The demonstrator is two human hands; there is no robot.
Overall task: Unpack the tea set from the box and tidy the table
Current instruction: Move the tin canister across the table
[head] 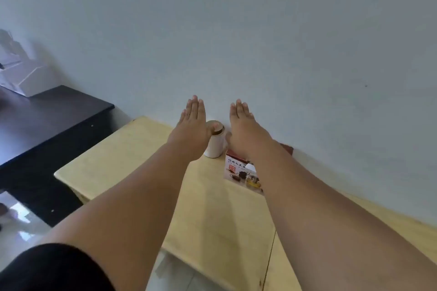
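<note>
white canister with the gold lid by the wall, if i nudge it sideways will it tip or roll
The white canister stands upright, taller than wide, so a push near its gold lid may tip it; low down it would more likely slide. Its round body would probably roll once on its side. The smooth-looking wall may be slippery. The tea set box beside it could stop it on that side.

Matt pale wood table (132, 160) (printed cardboard box (238, 170))

Pale blue-grey wall (260, 30); dark desk (47, 120) left; glossy floor (21, 224).
</note>
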